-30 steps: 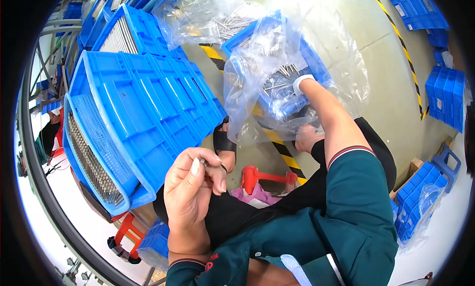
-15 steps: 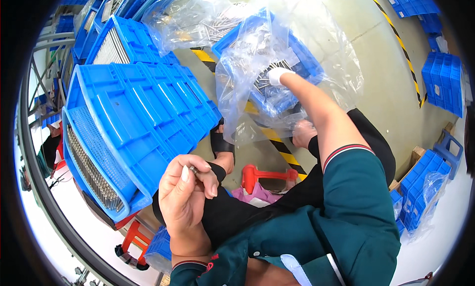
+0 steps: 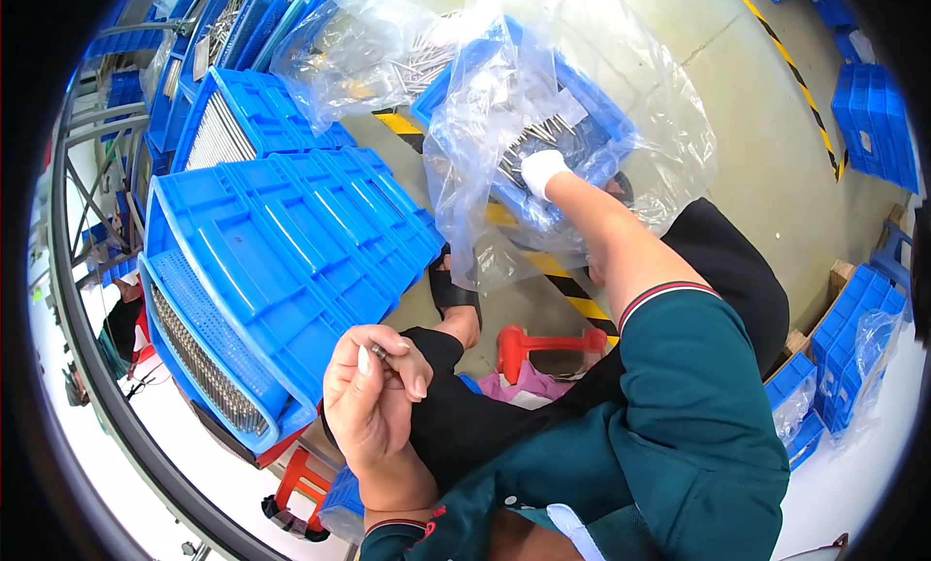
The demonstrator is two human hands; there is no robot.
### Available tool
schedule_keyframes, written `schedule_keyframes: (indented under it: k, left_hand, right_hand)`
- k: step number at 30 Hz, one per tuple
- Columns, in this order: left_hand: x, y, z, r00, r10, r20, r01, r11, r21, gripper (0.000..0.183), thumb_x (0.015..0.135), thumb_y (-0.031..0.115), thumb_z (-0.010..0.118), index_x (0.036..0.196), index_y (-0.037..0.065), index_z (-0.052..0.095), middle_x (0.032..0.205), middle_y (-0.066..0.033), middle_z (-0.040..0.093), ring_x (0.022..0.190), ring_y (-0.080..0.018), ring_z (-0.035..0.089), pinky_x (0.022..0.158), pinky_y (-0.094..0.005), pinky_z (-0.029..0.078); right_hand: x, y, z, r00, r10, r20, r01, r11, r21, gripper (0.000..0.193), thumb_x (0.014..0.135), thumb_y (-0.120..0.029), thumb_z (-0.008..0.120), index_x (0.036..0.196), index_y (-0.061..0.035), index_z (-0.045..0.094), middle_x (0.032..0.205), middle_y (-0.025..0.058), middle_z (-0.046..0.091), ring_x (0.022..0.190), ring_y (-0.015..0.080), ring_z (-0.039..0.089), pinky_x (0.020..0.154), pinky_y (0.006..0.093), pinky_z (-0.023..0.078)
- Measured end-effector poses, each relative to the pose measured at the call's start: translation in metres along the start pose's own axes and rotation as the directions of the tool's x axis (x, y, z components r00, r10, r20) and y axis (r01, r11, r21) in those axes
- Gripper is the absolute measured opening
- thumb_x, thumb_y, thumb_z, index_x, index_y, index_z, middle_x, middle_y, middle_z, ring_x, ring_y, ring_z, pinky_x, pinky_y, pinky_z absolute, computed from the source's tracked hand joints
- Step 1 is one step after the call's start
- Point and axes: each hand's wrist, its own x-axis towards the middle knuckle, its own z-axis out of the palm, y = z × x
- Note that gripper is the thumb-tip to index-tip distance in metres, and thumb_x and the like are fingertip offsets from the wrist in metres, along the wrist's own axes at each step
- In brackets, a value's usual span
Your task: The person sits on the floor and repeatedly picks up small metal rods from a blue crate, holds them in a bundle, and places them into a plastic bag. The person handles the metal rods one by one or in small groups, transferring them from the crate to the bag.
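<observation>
My left hand [image 3: 373, 391], bare and raised in front of my lap, is closed with its fingers curled. A small metal piece [image 3: 379, 352] shows between the thumb and fingers, too small to name exactly. My right hand [image 3: 545, 173] wears a white glove and reaches into a blue crate [image 3: 606, 115] lined with clear plastic. Just beyond the glove lie loose thin metal rods [image 3: 548, 131]. The right fingers are hidden by the glove and the angle, so I cannot make out whether they grip anything.
Large blue crates [image 3: 291, 222] stand at the left, with metal rods [image 3: 208, 362] in the nearest one. A clear plastic bag [image 3: 349, 57] with more rods lies at the back. A red stool [image 3: 514, 352] stands between my legs. More blue crates [image 3: 844, 352] are stacked at the right.
My gloved right hand has drawn back slightly toward me, away from the rods. My left hand stays closed on the small metal piece. The whole view has shifted a little.
</observation>
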Motion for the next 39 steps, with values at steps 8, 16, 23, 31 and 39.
schedule_keyframes:
  k: [8,16,23,31,39]
  left_hand:
    - [0.000,-0.003,0.001,1.000,0.016,0.023,-0.017,1.000,0.026,0.027,0.098,0.024,0.042,0.097,-0.002,0.050,0.059,-0.0078,0.049,0.053,-0.0132,0.042,0.048,-0.0260,0.031]
    - [0.003,-0.007,0.002,1.000,-0.014,0.012,0.013,0.999,0.032,0.027,0.098,0.024,0.043,0.097,-0.002,0.051,0.059,-0.0075,0.049,0.053,-0.0132,0.042,0.048,-0.0259,0.031]
    - [0.005,-0.007,0.002,1.000,-0.023,0.007,0.023,0.999,-0.023,0.026,0.097,0.021,0.046,0.096,-0.004,0.051,0.063,-0.0125,0.053,0.054,-0.0155,0.046,0.051,-0.0272,0.035]
    - [0.009,-0.010,0.007,0.999,-0.041,0.013,0.041,0.999,0.027,0.026,0.097,0.023,0.047,0.097,-0.002,0.052,0.060,-0.0073,0.050,0.053,-0.0130,0.043,0.048,-0.0259,0.031]
    - [0.009,-0.010,0.009,0.999,-0.042,0.028,0.041,0.999,0.023,0.025,0.097,0.022,0.046,0.097,-0.002,0.052,0.060,-0.0077,0.051,0.054,-0.0131,0.043,0.048,-0.0255,0.031]
  right_hand:
    - [0.015,0.018,-0.005,0.983,0.154,0.105,-0.183,0.901,0.393,0.030,0.077,-0.018,0.051,0.097,-0.0037,0.068,0.101,0.0211,0.065,0.095,0.0353,0.063,0.081,0.0417,0.050]
    - [0.040,-0.031,0.020,0.952,0.289,0.097,-0.292,0.771,0.565,0.036,0.082,-0.024,0.046,0.102,-0.0033,0.067,0.107,0.0222,0.063,0.101,0.0373,0.060,0.086,0.0414,0.047]
    - [0.061,-0.015,0.038,0.953,0.260,0.157,-0.298,0.696,0.654,0.039,0.084,-0.030,0.046,0.109,-0.0078,0.066,0.114,0.0179,0.061,0.107,0.0349,0.058,0.089,0.0409,0.046]
    - [0.084,-0.018,0.058,0.962,0.146,0.232,-0.263,0.726,0.635,0.043,0.082,-0.027,0.046,0.116,-0.0071,0.062,0.121,0.0166,0.059,0.112,0.0333,0.056,0.093,0.0409,0.044]
    - [0.062,-0.015,0.024,0.972,0.028,0.235,-0.168,0.783,0.600,0.043,0.081,-0.027,0.045,0.115,-0.0072,0.062,0.119,0.0178,0.059,0.110,0.0332,0.057,0.091,0.0398,0.045]
